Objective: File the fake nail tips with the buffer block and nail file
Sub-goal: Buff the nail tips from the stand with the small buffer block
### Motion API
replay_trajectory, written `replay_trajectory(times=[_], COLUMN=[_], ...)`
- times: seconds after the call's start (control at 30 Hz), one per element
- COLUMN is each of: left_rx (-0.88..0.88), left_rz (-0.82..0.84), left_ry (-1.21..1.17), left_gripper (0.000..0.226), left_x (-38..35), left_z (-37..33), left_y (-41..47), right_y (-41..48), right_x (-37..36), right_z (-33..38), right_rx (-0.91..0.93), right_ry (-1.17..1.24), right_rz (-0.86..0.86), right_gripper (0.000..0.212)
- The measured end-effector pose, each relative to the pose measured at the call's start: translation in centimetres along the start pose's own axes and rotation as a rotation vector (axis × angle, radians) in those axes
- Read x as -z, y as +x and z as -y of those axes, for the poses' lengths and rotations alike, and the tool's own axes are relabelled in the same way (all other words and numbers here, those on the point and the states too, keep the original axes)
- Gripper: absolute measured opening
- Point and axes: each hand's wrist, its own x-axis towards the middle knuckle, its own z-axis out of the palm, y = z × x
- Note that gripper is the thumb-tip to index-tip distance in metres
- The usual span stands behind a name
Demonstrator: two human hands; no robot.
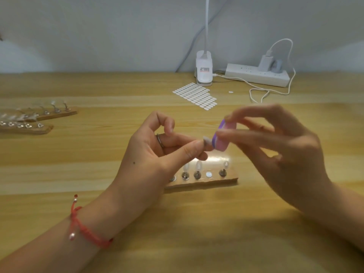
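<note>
Buffer block [223, 137] against nail tip [207, 140]

buffer block [223, 137]: pink, purple edge | bracelet [86, 231]: red | power strip [258, 74]: white

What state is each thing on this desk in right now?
nail tip: pinched by the left hand, against the buffer block.
buffer block: gripped by the right hand.
near wooden stand: three tips standing upright.
charger: plugged into the power strip.
sticker sheet: lying flat.
</note>
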Motion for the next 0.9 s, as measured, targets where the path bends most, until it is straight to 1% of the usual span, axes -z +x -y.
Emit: replay_trajectory(times=[0.03, 0.1, 0.17, 0.27, 0.3, 0.37, 0.4, 0.5, 0.53, 0.57, 0.63, 0.7, 0.77, 0.83, 0.9], left_rx=[-0.001, 0.017, 0.015, -0.018, -0.017, -0.013, -0.016, -0.033, -0.028, -0.017, -0.005, -0.025, -0.041, -0.023, -0.003], left_rz=[0.004, 0.0, -0.002, 0.016, 0.01, -0.009, -0.011, 0.006, 0.005, -0.003, -0.023, -0.035, -0.017, 0.007, 0.007], left_ry=[-0.004, -0.018, -0.021, 0.03, 0.039, 0.036, 0.038, 0.069, 0.073, 0.066, 0.035, -0.022, -0.071, -0.116, -0.139], left_gripper=[0.039, 0.038, 0.037, 0.036, 0.035, 0.035, 0.035, 0.037, 0.037, 0.038, 0.039, 0.045, 0.045, 0.045, 0.045], left_x=[0.0, 0.0, -0.1, -0.2, -0.3, -0.2, -0.2, -0.2, -0.2, -0.2, -0.2, -0.1, -0.1, -0.5, -0.7], left_z=[0.1, 0.2, 0.3, 0.2, 0.2, 0.2, 0.1, 0.1, 0.2, 0.2, 0.2, 0.1, 0.1, 0.2, 0.3], left_y=[0.0, 0.0, 0.0, -0.1, -0.2, -0.2, -0.2, -0.2, -0.3, -0.3, -0.2, 0.0, -0.1, -0.2, -0.3], right_y=[-0.1, -0.6, -0.6, -0.3, -0.6, -0.9, -0.8, 0.0, -0.1, -0.3, -0.7, -0.5, -0.5, -0.8, -1.0], right_x=[0.0, -0.6, -0.5, 0.0, -0.1, -0.4, -0.4, 0.1, -0.1, -0.4, -0.7, -0.2, 0.2, -0.4, -0.9], right_z=[-0.1, 0.3, 0.4, 0.2, 0.4, 0.9, 0.9, 0.4, 0.7, 1.0, 1.5, 1.1, 0.9, 1.4, 1.7], right_rx=[-0.02, 0.011, 0.042, -0.047, -0.043, 0.029, 0.044, -0.032, -0.042, -0.02, 0.059, 0.066, 0.048, 0.077, 0.084], right_ry=[0.0, -0.011, -0.022, 0.008, 0.01, -0.011, -0.018, -0.028, -0.011, -0.003, -0.06, -0.119, -0.112, -0.089, -0.096], right_rz=[-0.003, 0.06, 0.072, -0.012, 0.009, 0.074, 0.069, -0.035, -0.028, 0.012, 0.086, 0.071, 0.034, 0.062, 0.066], right_gripper=[0.023, 0.03, 0.026, 0.025, 0.026, 0.024, 0.022, 0.023, 0.021, 0.016, 0.019, 0.023, 0.022, 0.03, 0.026])
